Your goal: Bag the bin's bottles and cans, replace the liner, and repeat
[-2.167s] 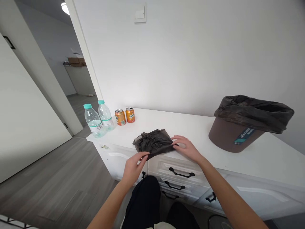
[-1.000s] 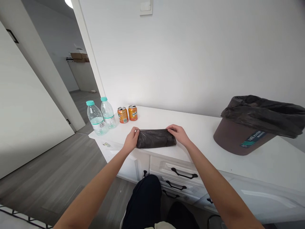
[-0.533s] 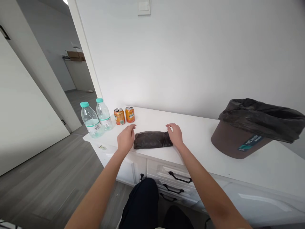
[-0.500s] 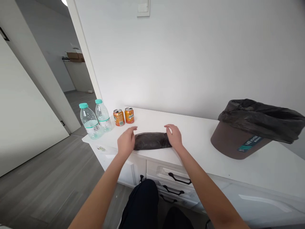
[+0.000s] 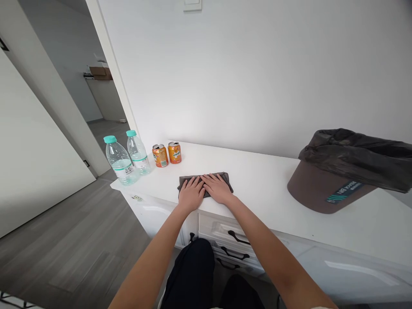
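A folded black plastic bag (image 5: 222,176) lies flat on the white cabinet top, near its front edge. My left hand (image 5: 191,194) presses down on the left part of it with fingers stretched out. On the right part rests my right hand (image 5: 217,188), palm down and fingers spread, its fingertips close to the left hand. Both hands cover much of the bag's middle and front.
Two clear bottles with teal caps (image 5: 119,161) stand at the cabinet's left end, beside two orange drink cans (image 5: 167,154). To the right is a brown bin (image 5: 317,186) lined with a black bag (image 5: 350,150). Drawers with black handles (image 5: 234,253) sit below the top (image 5: 257,180).
My hands have moved inward from the bag's two ends and now lie flat on top of it. The bag looks flatter.
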Available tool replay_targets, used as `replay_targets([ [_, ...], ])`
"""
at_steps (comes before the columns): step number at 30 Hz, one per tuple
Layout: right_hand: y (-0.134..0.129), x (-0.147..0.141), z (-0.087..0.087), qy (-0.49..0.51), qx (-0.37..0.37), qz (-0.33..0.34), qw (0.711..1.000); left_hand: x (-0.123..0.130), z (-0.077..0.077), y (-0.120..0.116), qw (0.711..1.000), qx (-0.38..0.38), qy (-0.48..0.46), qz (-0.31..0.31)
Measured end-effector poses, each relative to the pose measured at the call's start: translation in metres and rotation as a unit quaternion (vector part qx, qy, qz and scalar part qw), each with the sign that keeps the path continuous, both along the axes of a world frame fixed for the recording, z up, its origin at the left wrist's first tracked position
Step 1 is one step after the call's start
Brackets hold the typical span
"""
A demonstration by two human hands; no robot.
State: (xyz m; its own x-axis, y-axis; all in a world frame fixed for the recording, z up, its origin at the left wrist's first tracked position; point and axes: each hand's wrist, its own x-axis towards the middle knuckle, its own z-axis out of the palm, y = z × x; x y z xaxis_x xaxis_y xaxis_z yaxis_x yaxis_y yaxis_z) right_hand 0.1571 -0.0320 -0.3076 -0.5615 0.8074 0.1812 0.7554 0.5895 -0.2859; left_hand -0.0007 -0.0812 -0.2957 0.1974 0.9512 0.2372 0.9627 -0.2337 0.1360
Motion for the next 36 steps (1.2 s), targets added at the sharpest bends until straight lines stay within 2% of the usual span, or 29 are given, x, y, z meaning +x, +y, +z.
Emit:
replay_targets([
  [7, 0.003, 0.001, 0.003, -0.011, -0.048, -0.016, 0.999, 0.003, 0.001, 0.001, 0.999, -0.029, -0.005, 0.011],
  [15, 0.001, 0.008, 0.013, -0.012, -0.061, -0.037, 0.997, 0.003, 0.006, 0.000, 0.997, -0.056, 0.018, 0.042],
  [24, -0.003, 0.015, 0.019, -0.024, -0.077, -0.130, 0.988, 0.005, 0.005, 0.000, 0.996, -0.067, 0.018, 0.064],
  [29, 0.004, 0.030, 0.012, -0.025, -0.079, -0.171, 0.982, 0.002, 0.001, 0.005, 0.995, -0.070, 0.011, 0.069],
  [32, 0.009, 0.035, 0.004, -0.023, -0.077, -0.184, 0.980, -0.001, 0.004, 0.003, 0.993, -0.071, 0.009, 0.090],
  [36, 0.013, 0.035, -0.002, -0.019, -0.072, -0.186, 0.980, 0.010, 0.008, 0.002, 0.991, -0.065, 0.024, 0.119],
])
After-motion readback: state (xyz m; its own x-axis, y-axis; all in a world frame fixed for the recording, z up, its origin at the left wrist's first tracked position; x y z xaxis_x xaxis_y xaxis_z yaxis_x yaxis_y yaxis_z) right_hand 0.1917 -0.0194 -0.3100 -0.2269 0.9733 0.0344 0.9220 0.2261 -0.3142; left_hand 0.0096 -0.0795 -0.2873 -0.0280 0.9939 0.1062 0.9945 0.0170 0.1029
